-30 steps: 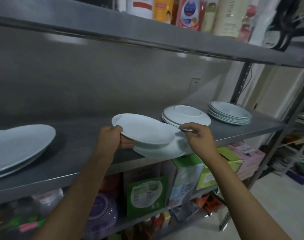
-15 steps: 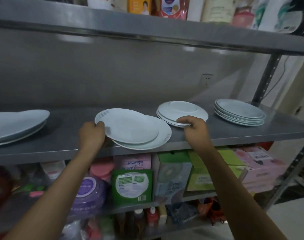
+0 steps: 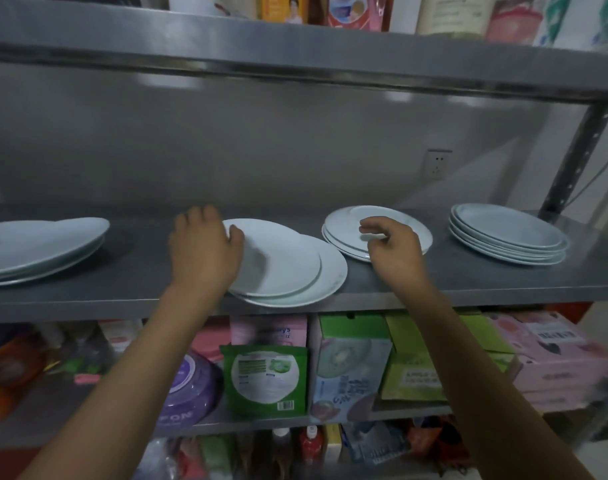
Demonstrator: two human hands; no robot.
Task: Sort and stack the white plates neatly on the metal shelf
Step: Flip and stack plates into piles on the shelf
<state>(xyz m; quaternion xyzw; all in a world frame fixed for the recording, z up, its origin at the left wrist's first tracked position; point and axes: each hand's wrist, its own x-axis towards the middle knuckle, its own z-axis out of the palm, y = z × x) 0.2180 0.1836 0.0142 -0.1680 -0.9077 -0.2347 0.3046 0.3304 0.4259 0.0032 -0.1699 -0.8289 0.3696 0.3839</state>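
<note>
Your left hand (image 3: 205, 251) lay spread on the top plate (image 3: 278, 258), which sat askew on the one under it. Your right hand (image 3: 394, 252) hung narrow-gripped, empty, over the middle stack (image 3: 340, 233). Two stacks stood tidy on the metal shelf (image 3: 468, 275); this pair needed squaring.

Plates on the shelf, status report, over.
Left hand on the top plate, which sits off-centre on a second plate. Right hand open over next stack. Nothing in the way.
</note>
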